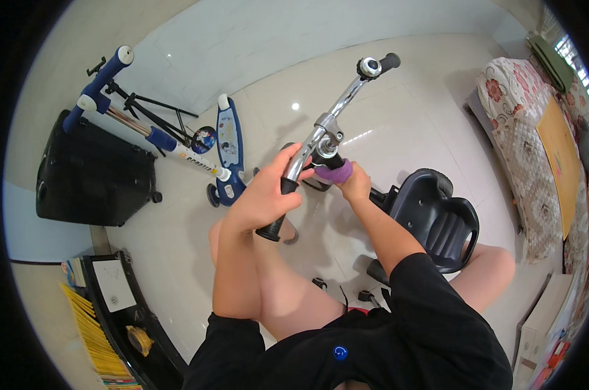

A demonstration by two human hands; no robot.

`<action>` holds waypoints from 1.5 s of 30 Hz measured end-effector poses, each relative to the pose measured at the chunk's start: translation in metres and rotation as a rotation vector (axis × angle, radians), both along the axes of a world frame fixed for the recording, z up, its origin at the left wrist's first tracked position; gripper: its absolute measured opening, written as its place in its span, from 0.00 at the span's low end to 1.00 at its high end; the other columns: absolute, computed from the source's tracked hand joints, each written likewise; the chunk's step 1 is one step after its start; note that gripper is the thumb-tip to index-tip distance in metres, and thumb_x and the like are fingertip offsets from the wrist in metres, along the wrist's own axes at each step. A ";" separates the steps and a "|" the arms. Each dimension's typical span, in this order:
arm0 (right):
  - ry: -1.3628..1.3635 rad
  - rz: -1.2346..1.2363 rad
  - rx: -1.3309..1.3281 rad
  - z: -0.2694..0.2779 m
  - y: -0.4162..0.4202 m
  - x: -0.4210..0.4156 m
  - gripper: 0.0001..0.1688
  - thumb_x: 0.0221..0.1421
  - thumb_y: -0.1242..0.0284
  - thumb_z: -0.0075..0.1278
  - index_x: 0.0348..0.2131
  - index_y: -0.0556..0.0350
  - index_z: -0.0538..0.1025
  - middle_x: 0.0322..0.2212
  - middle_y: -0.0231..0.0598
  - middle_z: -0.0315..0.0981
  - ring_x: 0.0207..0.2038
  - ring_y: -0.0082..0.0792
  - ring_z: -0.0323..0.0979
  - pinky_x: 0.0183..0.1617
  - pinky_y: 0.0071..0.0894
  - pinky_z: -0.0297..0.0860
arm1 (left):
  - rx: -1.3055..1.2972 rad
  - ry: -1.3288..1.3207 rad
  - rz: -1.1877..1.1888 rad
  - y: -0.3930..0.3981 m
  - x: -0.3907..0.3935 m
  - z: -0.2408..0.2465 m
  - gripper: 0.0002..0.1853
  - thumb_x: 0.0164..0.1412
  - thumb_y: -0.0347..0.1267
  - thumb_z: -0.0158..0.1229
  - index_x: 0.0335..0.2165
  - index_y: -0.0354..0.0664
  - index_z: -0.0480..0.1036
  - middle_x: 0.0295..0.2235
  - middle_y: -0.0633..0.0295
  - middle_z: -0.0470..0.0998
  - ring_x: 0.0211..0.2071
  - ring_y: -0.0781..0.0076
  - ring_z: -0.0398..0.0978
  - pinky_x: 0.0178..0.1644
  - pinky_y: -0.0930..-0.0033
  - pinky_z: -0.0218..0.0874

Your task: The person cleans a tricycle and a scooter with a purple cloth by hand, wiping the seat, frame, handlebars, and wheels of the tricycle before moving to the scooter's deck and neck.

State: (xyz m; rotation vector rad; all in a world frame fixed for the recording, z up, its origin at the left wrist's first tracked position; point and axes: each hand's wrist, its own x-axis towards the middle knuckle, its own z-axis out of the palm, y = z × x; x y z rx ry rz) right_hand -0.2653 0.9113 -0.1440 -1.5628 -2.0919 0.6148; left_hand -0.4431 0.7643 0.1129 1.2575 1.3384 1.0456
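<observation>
A ride-on vehicle's chrome handlebar point(349, 97) stands tilted before me, with black rubber grips and a round bell point(370, 67) near its far end. My left hand point(270, 187) is around the bar beside the near black grip point(274, 225), its thumb and fingers partly spread. Below the clamp, my right hand point(355, 184) holds a purple cloth point(334, 172) against the black steering column. The cloth hides part of the column, and the fingertips of my right hand are mostly hidden. To the right sits the black plastic seat point(438, 222) of the vehicle, between my legs.
At left are a blue kick scooter point(230, 146), a black suitcase point(97, 170) and a black tripod point(153, 109). A black shelf point(153, 336) holds books and a tape roll point(139, 340). A bed with a floral cover point(511, 126) stands right, above a white drawer unit point(543, 321).
</observation>
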 end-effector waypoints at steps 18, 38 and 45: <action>0.805 0.666 -0.826 0.124 0.046 0.015 0.34 0.34 0.81 0.59 0.47 0.62 0.71 0.39 0.38 0.74 0.42 0.31 0.72 0.48 0.29 0.69 | 0.060 0.048 -0.124 0.004 0.010 -0.012 0.41 0.46 0.18 0.49 0.62 0.34 0.50 0.53 0.52 0.68 0.57 0.67 0.65 0.58 0.71 0.56; 0.596 0.108 0.774 0.071 -0.069 -0.019 0.36 0.40 0.80 0.58 0.51 0.62 0.64 0.45 0.50 0.62 0.50 0.53 0.62 0.55 0.52 0.58 | 0.032 -0.065 -0.131 0.004 0.004 -0.004 0.42 0.45 0.21 0.51 0.61 0.34 0.52 0.55 0.52 0.67 0.57 0.64 0.65 0.58 0.68 0.55; -1.193 0.710 0.781 0.089 -0.027 -0.023 0.33 0.57 0.64 0.42 0.59 0.60 0.64 0.62 0.45 0.54 0.64 0.49 0.51 0.68 0.48 0.45 | -0.046 0.049 -0.083 0.008 0.014 -0.002 0.42 0.44 0.22 0.51 0.61 0.34 0.52 0.53 0.60 0.68 0.36 0.79 0.64 0.40 0.78 0.60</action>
